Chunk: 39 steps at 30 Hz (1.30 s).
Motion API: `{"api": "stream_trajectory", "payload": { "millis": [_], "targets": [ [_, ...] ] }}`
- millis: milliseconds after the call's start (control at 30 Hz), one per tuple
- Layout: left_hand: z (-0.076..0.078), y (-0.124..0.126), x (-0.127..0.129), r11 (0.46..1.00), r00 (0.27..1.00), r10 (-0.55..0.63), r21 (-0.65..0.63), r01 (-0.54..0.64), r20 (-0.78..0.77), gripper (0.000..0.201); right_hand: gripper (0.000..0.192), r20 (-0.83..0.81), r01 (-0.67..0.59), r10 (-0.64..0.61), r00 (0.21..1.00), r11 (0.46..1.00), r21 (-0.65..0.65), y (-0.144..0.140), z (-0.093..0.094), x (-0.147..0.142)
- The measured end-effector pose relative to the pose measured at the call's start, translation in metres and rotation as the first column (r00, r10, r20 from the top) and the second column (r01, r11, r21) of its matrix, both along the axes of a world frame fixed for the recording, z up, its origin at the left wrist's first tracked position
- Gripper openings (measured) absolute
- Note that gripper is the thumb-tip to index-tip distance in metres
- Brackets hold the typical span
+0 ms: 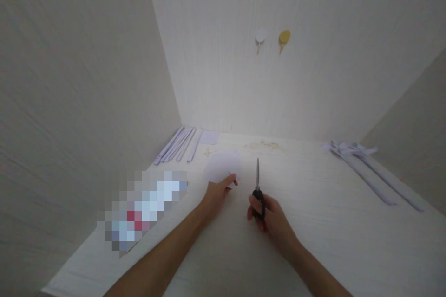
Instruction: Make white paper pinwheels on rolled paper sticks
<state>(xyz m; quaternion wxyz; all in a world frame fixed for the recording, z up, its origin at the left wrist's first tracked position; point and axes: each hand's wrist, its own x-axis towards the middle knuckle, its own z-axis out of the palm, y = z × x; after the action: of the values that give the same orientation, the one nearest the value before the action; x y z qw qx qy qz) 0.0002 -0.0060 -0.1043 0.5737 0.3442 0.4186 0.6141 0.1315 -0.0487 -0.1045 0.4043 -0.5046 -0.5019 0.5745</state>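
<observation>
My left hand (219, 191) pinches the near edge of a rounded piece of white paper (223, 165) that lies over the pale table (313, 204). Just to its right, my right hand (270, 216) grips the black handles of a pair of scissors (258, 181). The blades are together and point away from me, toward the back wall. The scissors are apart from the paper, a little to its right.
Several folded white paper strips (177, 145) and a small paper sheet (209, 137) lie at the back left. Longer paper strips (369, 167) lie at the right. A blurred-out object (142, 209) sits at the left. Two hooks (272, 39) hang on the back wall.
</observation>
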Motion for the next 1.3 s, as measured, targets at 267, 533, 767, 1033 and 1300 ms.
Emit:
{"api": "stream_trajectory", "payload": {
  "millis": [267, 533, 767, 1033, 1300],
  "targets": [
    [0.005, -0.016, 0.005, 0.964, 0.922, -0.243, 0.03, 0.264, -0.303, 0.01, 0.03, -0.094, 0.187, -0.179, 0.979, 0.979, 0.083, 0.007, -0.011, 0.006],
    [0.003, -0.014, 0.006, 0.989, 0.959, -0.147, -0.005, 0.15, -0.242, 0.017, 0.028, -0.014, 0.21, -0.21, 0.978, 0.97, 0.122, 0.005, -0.001, 0.005],
    [-0.003, -0.006, 0.004, 0.99, 0.99, -0.142, -0.02, 0.142, -0.005, 0.02, 0.027, 0.01, 0.197, -0.202, 0.979, 0.964, 0.181, 0.008, -0.005, 0.007],
    [-0.005, 0.005, -0.004, 0.988, 0.978, -0.152, 0.0, 0.153, 0.145, 0.019, 0.024, 0.013, 0.279, -0.287, 0.958, 0.938, 0.204, 0.012, -0.009, 0.01],
    [-0.008, 0.001, -0.002, 0.959, 0.961, -0.276, 0.071, 0.273, 0.029, 0.022, 0.023, -0.116, 0.497, -0.484, 0.867, 0.851, 0.167, 0.017, -0.01, 0.021]
  ]
}}
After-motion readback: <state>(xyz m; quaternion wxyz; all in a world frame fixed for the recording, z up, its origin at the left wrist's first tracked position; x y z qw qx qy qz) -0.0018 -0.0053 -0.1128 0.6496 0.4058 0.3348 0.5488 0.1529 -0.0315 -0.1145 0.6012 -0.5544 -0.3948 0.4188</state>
